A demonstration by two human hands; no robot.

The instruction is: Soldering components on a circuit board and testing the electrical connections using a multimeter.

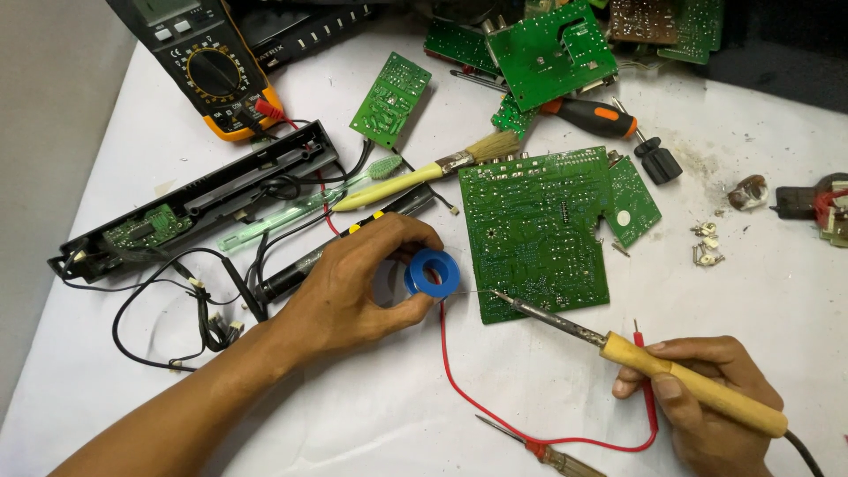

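Soldering setup all in place, joint itself apparently not made yet. Left hand [349,287] pinching the blue solder spool [432,273] between thumb and fingers, spool resting on the white worktop [495,389] just left of the big green circuit board [534,234], thin solder wire fed toward the board's lower left corner. Right hand [707,402], grip closed around the wooden handle of the soldering iron [618,347], tip touching the board edge right where the wire ends. No fresh blob visible, too small to tell really. Red probe lead [459,375], multimeter [212,71], brush [424,172] and screwdrivers [609,119] lying around untouched. Looks like early days: heat and solder meeting, rest of the board left to do.
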